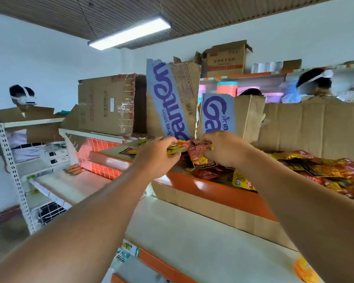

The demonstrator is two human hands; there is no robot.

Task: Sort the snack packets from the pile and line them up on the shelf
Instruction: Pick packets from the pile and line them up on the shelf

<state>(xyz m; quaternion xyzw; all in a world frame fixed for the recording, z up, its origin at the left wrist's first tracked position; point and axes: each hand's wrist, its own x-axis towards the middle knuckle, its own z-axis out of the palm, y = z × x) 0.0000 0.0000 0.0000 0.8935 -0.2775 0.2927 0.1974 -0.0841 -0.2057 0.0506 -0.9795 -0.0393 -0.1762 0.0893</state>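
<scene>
Both my arms reach up to the top shelf (208, 185) with its orange front edge. My left hand (154, 154) grips a small stack of yellow snack packets (175, 150). My right hand (223, 149) pinches a red snack packet (196, 155) that stands among the others. A loose pile of red, yellow and dark packets (323, 170) spreads along the shelf to the right. One dark packet (129, 151) lies flat on the shelf to the left of my left hand.
Torn cardboard boxes (172, 99) stand behind the packets along the shelf's back. A lower white shelf (202, 242) runs beneath my arms. A white rack (14, 170) stands at the left, with several packets (74, 169) on a side shelf. Three people stand behind the shelving.
</scene>
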